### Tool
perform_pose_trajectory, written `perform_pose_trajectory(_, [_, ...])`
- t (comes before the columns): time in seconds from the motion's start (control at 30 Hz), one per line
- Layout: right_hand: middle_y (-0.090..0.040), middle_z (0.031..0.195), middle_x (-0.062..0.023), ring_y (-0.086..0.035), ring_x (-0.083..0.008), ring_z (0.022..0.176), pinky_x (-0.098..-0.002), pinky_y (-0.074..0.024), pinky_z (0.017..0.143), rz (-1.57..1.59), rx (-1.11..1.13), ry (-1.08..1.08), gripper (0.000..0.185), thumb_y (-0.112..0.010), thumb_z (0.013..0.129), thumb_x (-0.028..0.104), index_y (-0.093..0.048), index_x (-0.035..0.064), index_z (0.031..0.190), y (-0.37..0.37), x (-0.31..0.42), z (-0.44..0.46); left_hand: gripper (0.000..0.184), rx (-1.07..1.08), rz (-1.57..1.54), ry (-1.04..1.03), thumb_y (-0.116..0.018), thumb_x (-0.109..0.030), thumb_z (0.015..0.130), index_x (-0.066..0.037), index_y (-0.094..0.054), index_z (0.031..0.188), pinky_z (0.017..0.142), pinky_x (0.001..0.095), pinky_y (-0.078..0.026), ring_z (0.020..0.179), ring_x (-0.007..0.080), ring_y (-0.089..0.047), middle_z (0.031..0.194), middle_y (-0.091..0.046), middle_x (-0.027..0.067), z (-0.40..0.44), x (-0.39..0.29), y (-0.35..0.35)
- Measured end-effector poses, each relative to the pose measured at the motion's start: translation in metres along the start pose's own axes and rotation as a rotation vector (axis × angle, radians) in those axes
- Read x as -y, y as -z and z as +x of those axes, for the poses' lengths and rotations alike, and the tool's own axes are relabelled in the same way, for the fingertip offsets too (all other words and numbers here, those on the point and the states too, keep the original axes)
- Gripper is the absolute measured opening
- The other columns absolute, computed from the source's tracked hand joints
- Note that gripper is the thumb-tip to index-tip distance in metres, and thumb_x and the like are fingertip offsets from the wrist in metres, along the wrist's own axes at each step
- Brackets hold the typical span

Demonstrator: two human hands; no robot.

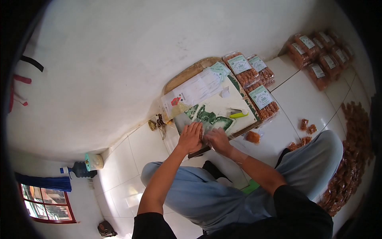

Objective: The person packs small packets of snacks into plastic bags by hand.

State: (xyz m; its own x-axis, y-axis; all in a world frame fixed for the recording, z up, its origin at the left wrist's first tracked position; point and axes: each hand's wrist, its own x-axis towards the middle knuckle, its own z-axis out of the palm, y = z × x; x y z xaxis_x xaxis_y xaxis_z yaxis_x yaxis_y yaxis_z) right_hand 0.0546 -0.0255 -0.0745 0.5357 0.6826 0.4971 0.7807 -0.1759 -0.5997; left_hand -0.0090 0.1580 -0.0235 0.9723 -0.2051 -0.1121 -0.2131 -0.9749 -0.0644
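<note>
My left hand rests at the near edge of a low table, its fingers bent over a clear plastic bag. Close beside it, my right hand has its fingers closed on the same bag; its fingertips are partly hidden. What the bag contains is mostly covered by my hands. On the white and green tabletop, a lime-green stapler lies to the right of the hands. Beyond it are a small white scrap, a stack of clear plastic bags and green printed labels.
Labelled packs of brown snacks lie against the table's right side. More packs are stacked by the wall. A large pile of small brown packets spreads beyond my knee. A loose orange-brown packet sits near the table.
</note>
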Motion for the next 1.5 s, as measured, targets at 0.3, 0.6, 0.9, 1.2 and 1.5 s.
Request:
perform_pose_trajectory(0.3, [-0.058, 0.090, 0.0003, -0.055, -0.0209, 0.092, -0.0394, -0.0363, 0.079, -0.043, 0.023, 0.115, 0.013, -0.062, 0.079, 0.019, -0.066, 0.0200, 0.091, -0.004, -0.011, -0.003, 0.102, 0.081, 0.024, 0.011, -0.074, -0.038, 0.065, -0.001, -0.027, 0.148, 0.114, 0.0461, -0.025, 0.140, 0.0280, -0.030, 0.150, -0.035, 0.0142, 0.004, 0.004, 0.003])
perform_pose_trajectory(0.6, [-0.058, 0.103, -0.0022, -0.051, -0.0214, 0.105, -0.0415, -0.0356, 0.087, -0.255, 0.295, 0.300, 0.028, -0.057, 0.083, 0.023, -0.068, 0.0254, 0.108, 0.001, -0.038, -0.007, 0.100, 0.178, -0.030, 0.035, -0.075, -0.034, 0.069, -0.006, -0.023, 0.150, 0.117, 0.0465, -0.020, 0.144, 0.0255, -0.025, 0.154, -0.030, 0.0100, 0.005, 0.007, 0.012])
perform_pose_trajectory(0.9, [-0.053, 0.133, -0.0143, -0.052, -0.0329, 0.121, -0.0387, -0.0438, 0.102, 0.078, 0.569, 0.062, 0.066, -0.058, 0.074, -0.008, -0.051, 0.0134, 0.136, 0.044, -0.050, -0.023, 0.089, 0.136, -0.038, -0.002, -0.073, -0.024, 0.070, -0.006, -0.030, 0.146, 0.115, 0.0475, -0.023, 0.142, 0.0264, -0.028, 0.150, -0.035, 0.0109, 0.003, 0.003, 0.012])
perform_pose_trajectory(1.2, [-0.068, 0.103, -0.0162, -0.066, -0.0270, 0.093, -0.0356, -0.0520, 0.084, 0.378, 0.722, -0.598, 0.038, -0.054, 0.090, 0.006, -0.058, 0.0063, 0.128, 0.205, -0.089, -0.053, 0.086, 0.068, -0.063, 0.079, -0.073, -0.026, 0.069, -0.006, -0.035, 0.143, 0.113, 0.0465, -0.025, 0.138, 0.0274, -0.034, 0.145, -0.041, 0.0118, -0.001, 0.014, 0.006])
perform_pose_trajectory(1.5, [-0.067, 0.099, -0.0240, -0.067, -0.0383, 0.093, -0.0501, -0.0525, 0.081, -0.375, 0.512, -0.989, 0.086, -0.053, 0.085, 0.013, -0.009, 0.0420, 0.153, 0.194, -0.132, -0.092, 0.085, 0.129, -0.038, 0.151, -0.076, -0.028, 0.067, -0.008, -0.040, 0.142, 0.110, 0.0438, -0.029, 0.134, 0.0231, -0.040, 0.142, -0.046, 0.0081, 0.009, 0.013, 0.011])
